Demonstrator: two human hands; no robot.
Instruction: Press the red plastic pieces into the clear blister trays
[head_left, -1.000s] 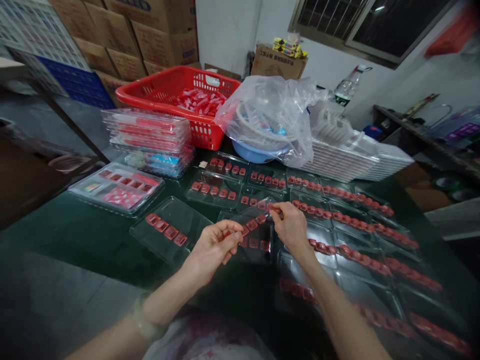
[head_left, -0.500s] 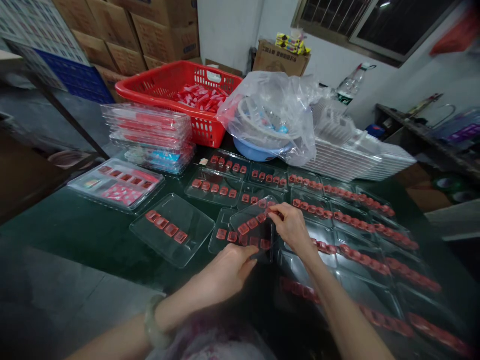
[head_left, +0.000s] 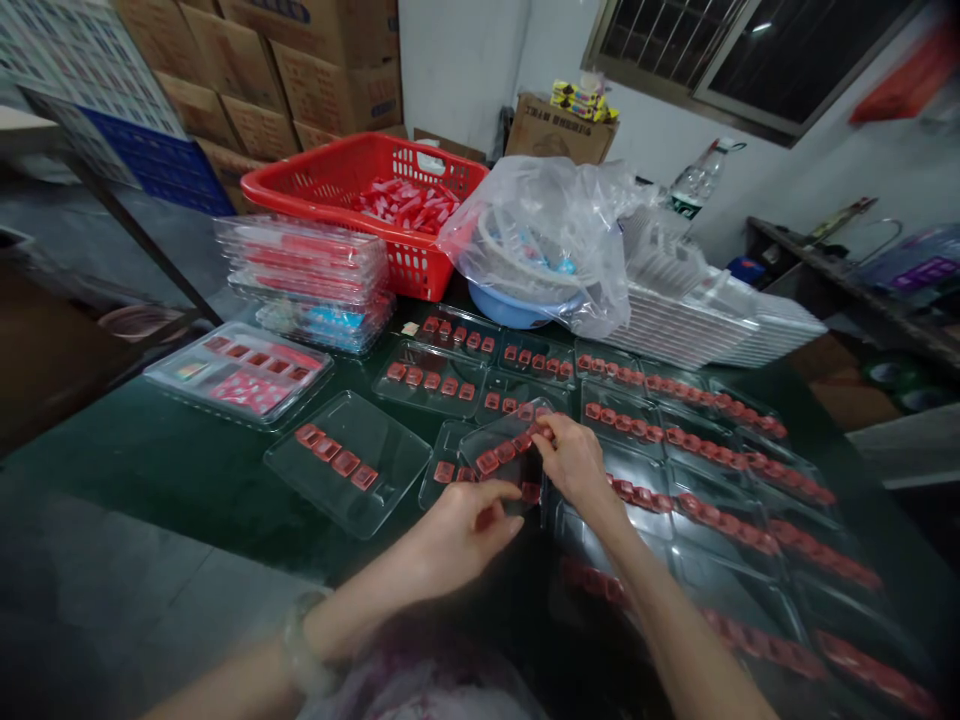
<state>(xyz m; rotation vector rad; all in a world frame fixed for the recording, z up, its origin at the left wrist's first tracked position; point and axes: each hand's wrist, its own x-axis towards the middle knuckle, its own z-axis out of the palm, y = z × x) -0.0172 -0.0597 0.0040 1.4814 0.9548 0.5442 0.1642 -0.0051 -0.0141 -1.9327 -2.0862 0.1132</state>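
My right hand [head_left: 574, 458] pinches a red piece or the edge at the right end of a tilted clear plastic tray [head_left: 481, 437]. A row of red square pieces [head_left: 505, 452] runs across this tray. Just below it, my left hand [head_left: 472, 525] has its thumb and forefinger apart, holding nothing I can see. Another clear tray [head_left: 444, 497] with red squares lies underneath, partly hidden by the raised tray and my left hand. To the left, a separate clear tray [head_left: 397, 455] with a row of red squares rests on the dark green table [head_left: 225, 470].
Many similar trays [head_left: 705, 478] cover the table's right side. Behind are a stack of filled packs [head_left: 300, 265], a red basket [head_left: 315, 205] of pink-red pieces, a bagged blue basin [head_left: 510, 308] and stacked clear trays [head_left: 675, 325]. A filled pack [head_left: 240, 375] lies at left.
My left thumb and forefinger have spread further apart beside the tray. My right hand keeps its pinch, shifted slightly left. The camera view has tilted up a little.
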